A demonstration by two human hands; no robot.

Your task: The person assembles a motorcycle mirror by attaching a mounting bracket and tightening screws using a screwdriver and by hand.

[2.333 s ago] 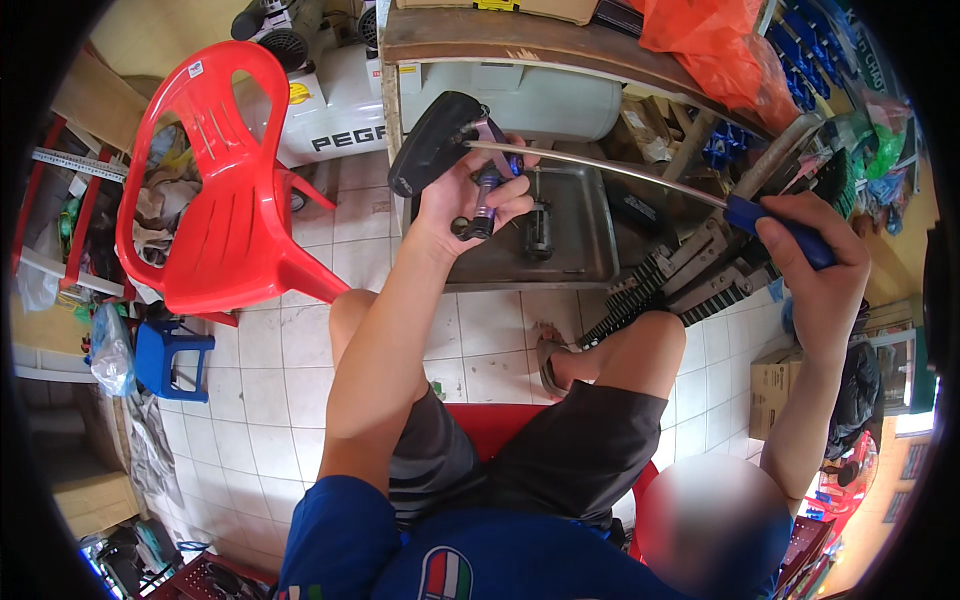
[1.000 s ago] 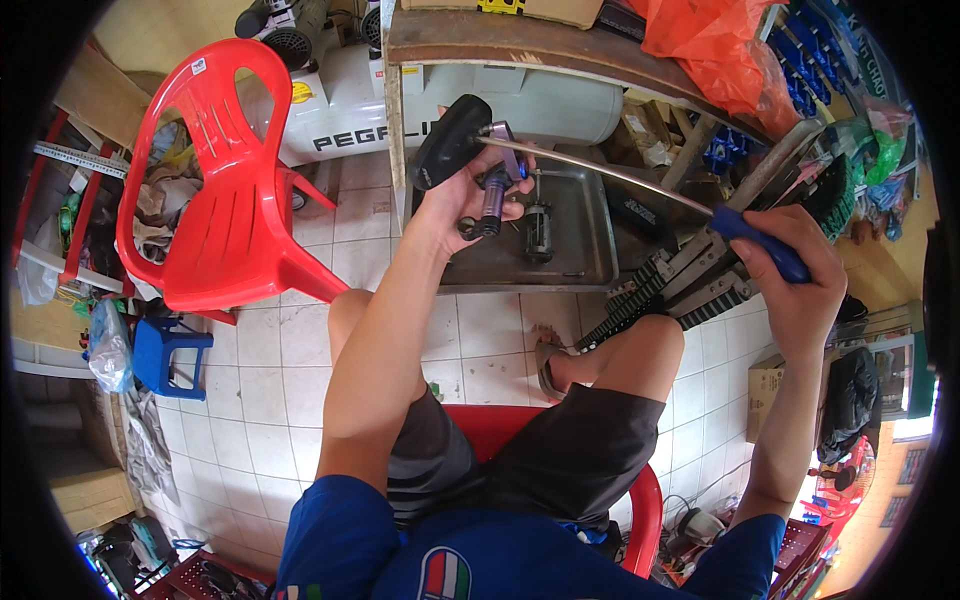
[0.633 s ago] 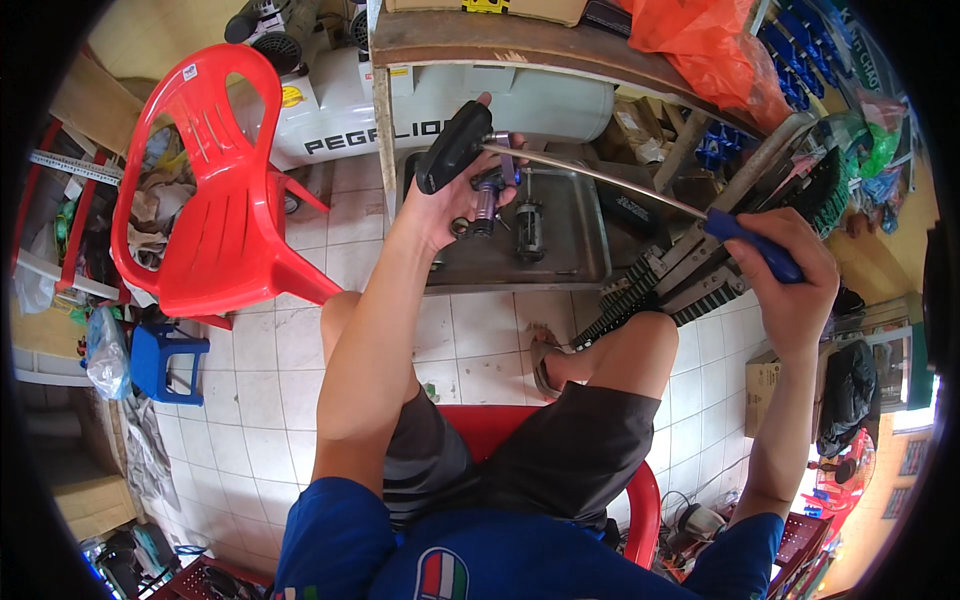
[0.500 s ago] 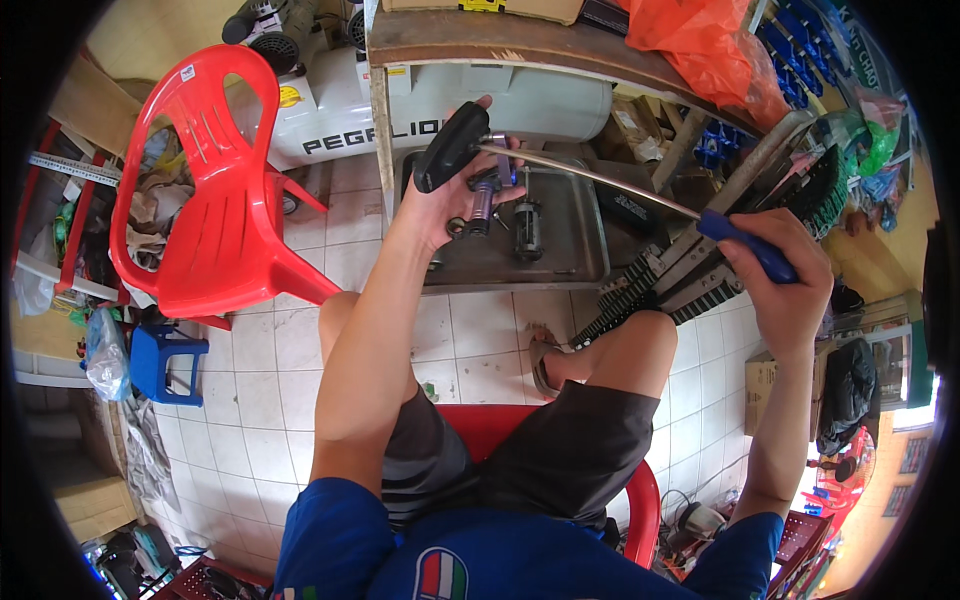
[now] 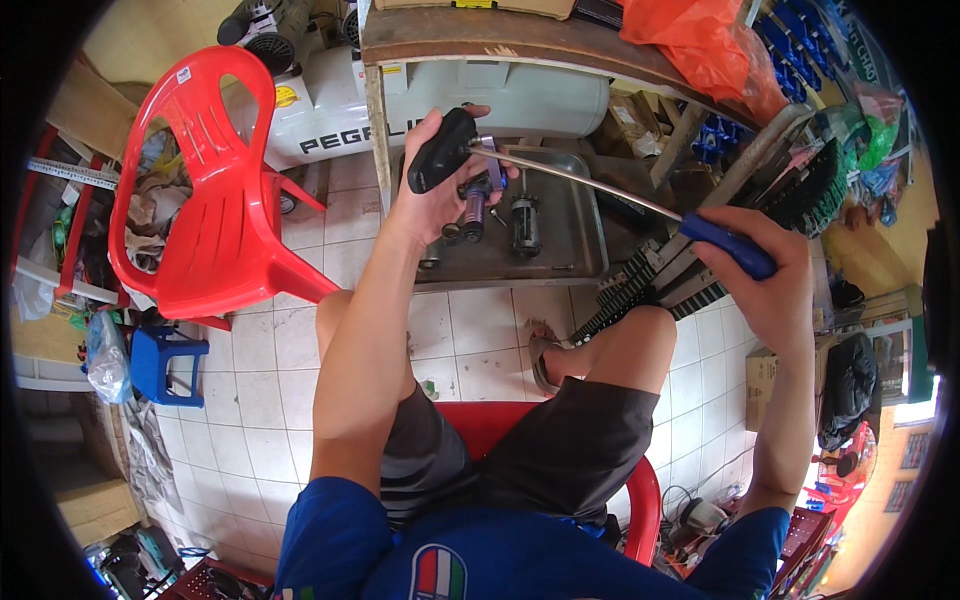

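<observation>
My left hand [image 5: 421, 212] is raised above a metal tray, its fingers wrapped round a smooth black oblong part [image 5: 443, 150]. Purple and black metal pieces [image 5: 474, 206] show beside its fingers; whether they are held or lie behind, I cannot tell. On the right, my right hand [image 5: 778, 287] grips the blue handle of a screwdriver [image 5: 728, 244]. The long steel shaft slants up and left, and its tip meets the black part's right side. A dark cylindrical part [image 5: 525, 228] stands in the tray [image 5: 590, 215], right of my left hand.
A wooden bench [image 5: 480, 42] and a large white tank [image 5: 330, 95] are at the back. To the left stand a red plastic chair [image 5: 205, 235] and a blue stool [image 5: 165, 365]. Black-toothed strips [image 5: 690, 285] lean between my right knee and the right-hand clutter.
Both hands have shifted slightly left, carrying the black part and the screwdriver. The screwdriver's tip is still at the black part.
</observation>
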